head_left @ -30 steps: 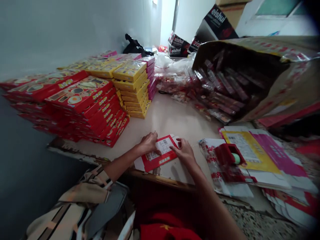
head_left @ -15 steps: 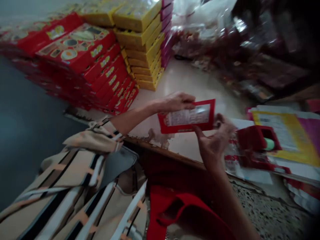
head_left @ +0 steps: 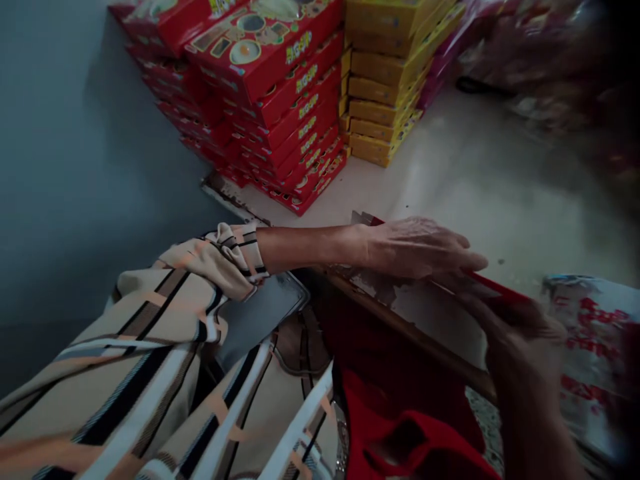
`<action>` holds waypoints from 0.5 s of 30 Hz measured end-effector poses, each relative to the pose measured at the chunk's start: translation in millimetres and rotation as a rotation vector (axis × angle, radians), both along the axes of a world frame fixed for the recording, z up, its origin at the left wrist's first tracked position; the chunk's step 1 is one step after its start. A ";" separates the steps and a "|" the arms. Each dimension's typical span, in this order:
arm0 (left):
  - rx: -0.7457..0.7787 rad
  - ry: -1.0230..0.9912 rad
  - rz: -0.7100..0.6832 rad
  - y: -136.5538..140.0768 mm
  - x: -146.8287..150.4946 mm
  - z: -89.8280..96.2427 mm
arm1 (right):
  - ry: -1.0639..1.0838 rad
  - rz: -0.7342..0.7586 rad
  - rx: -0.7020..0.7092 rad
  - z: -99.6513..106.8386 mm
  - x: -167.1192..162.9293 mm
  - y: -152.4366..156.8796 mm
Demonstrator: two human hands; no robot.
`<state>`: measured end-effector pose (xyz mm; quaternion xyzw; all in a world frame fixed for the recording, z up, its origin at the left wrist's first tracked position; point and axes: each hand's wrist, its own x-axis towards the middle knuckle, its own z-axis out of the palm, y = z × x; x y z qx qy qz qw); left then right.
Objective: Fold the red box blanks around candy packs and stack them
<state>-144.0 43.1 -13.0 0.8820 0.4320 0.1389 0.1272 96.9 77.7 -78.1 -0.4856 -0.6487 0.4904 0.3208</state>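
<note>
A thin red carton [head_left: 500,291] lies slanted at the table's front edge, mostly covered by my hands. Over it rests my left hand [head_left: 415,247], palm down, fingers stretched out to the right. A corner of the carton shows behind that wrist. My right hand [head_left: 520,327] is closed round the carton's right end, slightly smeared by motion. The fingertips of both hands come close together, and the carton's middle is hidden beneath them.
Stacked red boxes [head_left: 270,80] stand at the back left, with stacked yellow boxes [head_left: 380,87] beside them. Clear plastic bags [head_left: 545,73] are heaped at the back right. A red-and-white printed plastic packet [head_left: 590,347] lies right of my right hand. Red cloth [head_left: 400,427] hangs below the table edge.
The view has swung right-to-left across the scene, so the stacks sit farther right. The carton has gone from facing me to lying nearly flat, and my left hand has flattened over it.
</note>
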 end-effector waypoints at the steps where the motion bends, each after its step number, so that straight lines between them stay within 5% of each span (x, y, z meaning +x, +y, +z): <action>1: -0.001 0.001 -0.011 -4.5 -0.3 -1.1 | 0.011 0.100 -0.114 1.0 4.2 5.0; 5: -0.039 -0.028 -0.033 -15.3 -1.8 1.3 | 0.015 0.438 -0.344 -6.7 3.9 24.8; 11: -0.317 -0.021 0.046 -5.3 -18.8 18.3 | -0.060 0.367 -0.029 -18.1 -28.4 10.3; 15: -0.378 0.130 0.042 22.9 -28.7 18.0 | 0.077 0.409 -0.001 -15.5 -35.7 11.5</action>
